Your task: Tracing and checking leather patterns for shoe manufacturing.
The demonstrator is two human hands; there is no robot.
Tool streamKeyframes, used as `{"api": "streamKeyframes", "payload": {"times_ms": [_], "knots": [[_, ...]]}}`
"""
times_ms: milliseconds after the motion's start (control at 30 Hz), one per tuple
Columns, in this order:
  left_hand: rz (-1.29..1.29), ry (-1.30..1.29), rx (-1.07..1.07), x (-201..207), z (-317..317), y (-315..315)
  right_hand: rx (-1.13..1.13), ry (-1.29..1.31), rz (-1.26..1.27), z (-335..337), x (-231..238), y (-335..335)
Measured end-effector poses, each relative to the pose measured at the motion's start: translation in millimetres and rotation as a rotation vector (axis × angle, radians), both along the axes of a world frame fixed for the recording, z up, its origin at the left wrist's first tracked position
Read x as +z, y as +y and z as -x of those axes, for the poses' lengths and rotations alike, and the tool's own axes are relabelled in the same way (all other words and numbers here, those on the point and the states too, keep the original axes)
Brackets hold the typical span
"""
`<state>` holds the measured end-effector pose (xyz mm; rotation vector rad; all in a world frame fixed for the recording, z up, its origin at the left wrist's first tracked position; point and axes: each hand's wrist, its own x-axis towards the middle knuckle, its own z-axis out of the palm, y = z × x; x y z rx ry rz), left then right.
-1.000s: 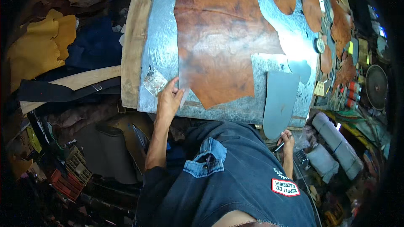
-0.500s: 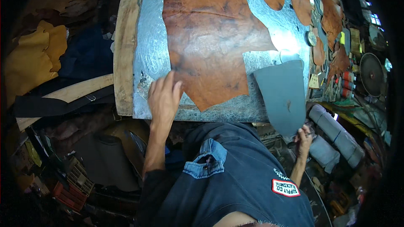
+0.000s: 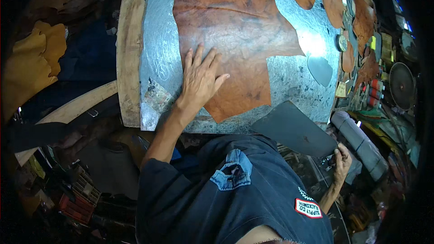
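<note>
Left hand (image 3: 200,80), fingers apart, is resting palm-down on the brown leather (image 3: 242,36), near its left edge; the leather is lying beneath and stretching away toward the workbench's (image 3: 158,36) far edge. Right hand (image 3: 342,160), finger and thumb together on the end of a grey sheet (image 3: 298,131), is holding it across the near edge, toward the right corner.

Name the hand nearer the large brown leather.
Left. The left hand is spread over the brown leather, at its lower left; the right hand is apart, to the lower right, holding the grey sheet.
</note>
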<state>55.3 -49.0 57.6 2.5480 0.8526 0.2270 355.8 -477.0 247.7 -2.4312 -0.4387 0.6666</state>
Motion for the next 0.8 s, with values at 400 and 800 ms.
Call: {"api": "streamKeyframes", "payload": {"times_ms": [400, 800], "knots": [[0.823, -0.256, -0.339, 76, -8, -62, 0.941, -0.153, 0.212, 6, 22, 198], [1.205, -0.753, 0.591, 21, 38, -111, 0.578, 0.080, 0.031, 68, -85, 231]]}}
